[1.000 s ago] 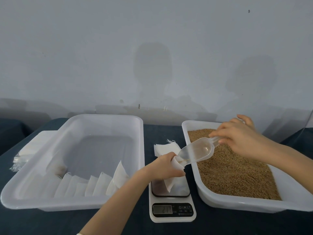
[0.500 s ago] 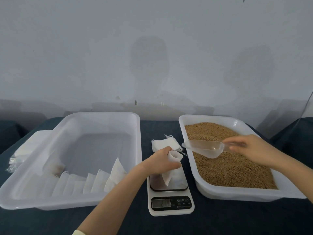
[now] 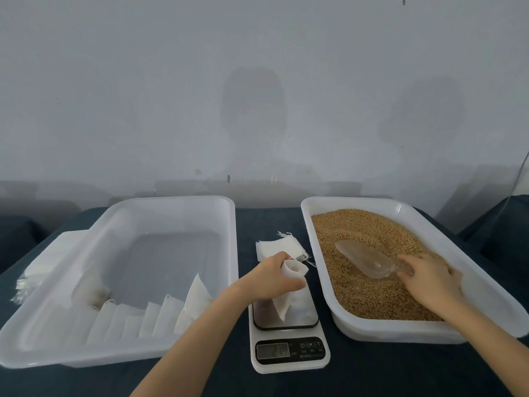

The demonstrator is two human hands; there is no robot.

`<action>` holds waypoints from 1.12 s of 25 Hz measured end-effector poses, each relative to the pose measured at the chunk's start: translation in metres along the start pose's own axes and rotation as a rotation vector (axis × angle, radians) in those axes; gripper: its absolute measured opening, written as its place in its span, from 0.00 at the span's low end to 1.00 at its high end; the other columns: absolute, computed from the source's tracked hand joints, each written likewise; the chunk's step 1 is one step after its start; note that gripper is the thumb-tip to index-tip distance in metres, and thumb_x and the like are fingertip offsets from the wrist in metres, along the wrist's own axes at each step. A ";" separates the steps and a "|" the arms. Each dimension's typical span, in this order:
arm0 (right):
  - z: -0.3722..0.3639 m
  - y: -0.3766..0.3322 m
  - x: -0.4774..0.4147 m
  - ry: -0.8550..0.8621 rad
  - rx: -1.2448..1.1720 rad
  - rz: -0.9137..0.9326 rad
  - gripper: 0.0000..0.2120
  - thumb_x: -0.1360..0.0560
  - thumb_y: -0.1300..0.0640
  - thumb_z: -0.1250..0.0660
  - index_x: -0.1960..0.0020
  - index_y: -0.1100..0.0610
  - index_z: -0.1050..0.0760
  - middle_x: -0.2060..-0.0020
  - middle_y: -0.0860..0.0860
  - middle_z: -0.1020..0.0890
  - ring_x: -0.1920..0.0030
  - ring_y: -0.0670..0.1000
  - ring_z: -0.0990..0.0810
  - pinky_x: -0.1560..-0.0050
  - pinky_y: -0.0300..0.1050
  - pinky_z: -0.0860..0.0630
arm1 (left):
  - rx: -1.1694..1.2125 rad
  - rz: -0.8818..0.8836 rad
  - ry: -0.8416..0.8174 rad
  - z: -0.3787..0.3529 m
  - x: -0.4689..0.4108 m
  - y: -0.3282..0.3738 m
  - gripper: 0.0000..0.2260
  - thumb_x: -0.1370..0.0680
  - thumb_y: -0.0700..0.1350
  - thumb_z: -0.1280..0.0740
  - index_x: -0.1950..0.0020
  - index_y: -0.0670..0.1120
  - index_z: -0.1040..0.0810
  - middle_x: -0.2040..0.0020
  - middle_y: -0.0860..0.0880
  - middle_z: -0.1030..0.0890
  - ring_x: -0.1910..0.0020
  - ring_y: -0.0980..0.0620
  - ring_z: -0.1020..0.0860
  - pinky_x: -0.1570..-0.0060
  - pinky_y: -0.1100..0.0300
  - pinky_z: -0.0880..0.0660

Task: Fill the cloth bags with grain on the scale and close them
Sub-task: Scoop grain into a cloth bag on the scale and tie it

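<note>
My left hand (image 3: 273, 277) grips the neck of a small white cloth bag (image 3: 286, 302) that stands on the platform of a white kitchen scale (image 3: 289, 343); the bag's mouth is held open at the top. My right hand (image 3: 429, 277) holds the handle of a clear plastic scoop (image 3: 365, 259), which lies low on the brown grain (image 3: 369, 293) in the white tub (image 3: 323, 285) on the right. The scale's display is lit but unreadable.
A large white tub (image 3: 120, 352) on the left holds a row of several white bags along its near wall. A stack of flat empty bags (image 3: 276, 247) lies behind the scale. More white material (image 3: 43, 262) sits left of the tub. Dark blue cloth covers the table.
My right hand has carried the scoop from the bag's mouth back to the right and down onto the grain. My left hand has stayed on the bag.
</note>
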State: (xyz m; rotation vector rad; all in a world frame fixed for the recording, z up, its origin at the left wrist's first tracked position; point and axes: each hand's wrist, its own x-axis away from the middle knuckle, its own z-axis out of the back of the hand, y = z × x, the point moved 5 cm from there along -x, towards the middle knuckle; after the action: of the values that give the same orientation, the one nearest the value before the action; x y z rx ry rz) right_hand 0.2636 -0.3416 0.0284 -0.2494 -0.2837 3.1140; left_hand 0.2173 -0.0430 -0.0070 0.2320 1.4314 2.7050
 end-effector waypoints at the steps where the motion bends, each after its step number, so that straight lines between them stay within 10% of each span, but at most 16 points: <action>1: 0.005 -0.014 0.005 0.076 0.016 0.045 0.19 0.24 0.51 0.36 0.33 0.46 0.29 0.37 0.48 0.24 0.37 0.51 0.27 0.34 0.59 0.37 | -0.007 0.000 -0.002 0.000 0.000 0.000 0.20 0.31 0.56 0.31 0.42 0.54 0.31 0.52 0.54 0.23 0.54 0.55 0.22 0.59 0.64 0.26; 6: 0.015 -0.128 0.061 -0.108 -0.453 0.483 0.13 0.25 0.50 0.35 0.42 0.38 0.28 0.60 0.38 0.23 0.63 0.37 0.23 0.62 0.31 0.26 | -0.021 0.002 -0.008 0.001 -0.001 0.003 0.21 0.31 0.56 0.30 0.42 0.53 0.31 0.52 0.55 0.24 0.56 0.56 0.23 0.60 0.66 0.28; 16: -0.008 -0.162 0.052 -0.150 -0.665 0.487 0.03 0.25 0.56 0.31 0.54 0.51 0.20 0.61 0.41 0.22 0.59 0.37 0.24 0.58 0.27 0.32 | 0.112 -0.034 -0.152 0.026 0.012 0.006 0.15 0.28 0.53 0.27 0.44 0.54 0.26 0.46 0.53 0.20 0.46 0.55 0.22 0.41 0.59 0.25; 25: -0.003 -0.155 0.046 -0.086 -0.915 0.441 0.11 0.26 0.62 0.30 0.52 0.46 0.22 0.58 0.45 0.19 0.56 0.40 0.21 0.53 0.30 0.28 | -0.213 -0.075 0.119 0.042 0.016 0.001 0.10 0.28 0.50 0.26 0.53 0.46 0.18 0.58 0.51 0.17 0.58 0.51 0.20 0.53 0.59 0.22; 28: -0.001 -0.156 0.046 -0.035 -0.929 0.457 0.12 0.26 0.61 0.30 0.51 0.45 0.23 0.59 0.45 0.19 0.56 0.38 0.22 0.54 0.27 0.30 | -0.220 -0.111 0.255 0.047 0.024 0.001 0.08 0.26 0.50 0.28 0.63 0.50 0.23 0.68 0.59 0.23 0.67 0.63 0.25 0.66 0.74 0.31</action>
State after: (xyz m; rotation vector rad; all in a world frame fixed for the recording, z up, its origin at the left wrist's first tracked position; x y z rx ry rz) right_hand 0.2164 -0.1875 0.0486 -0.2770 -1.8942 3.1080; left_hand 0.2017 -0.0023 0.0221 -0.2067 1.1421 2.8469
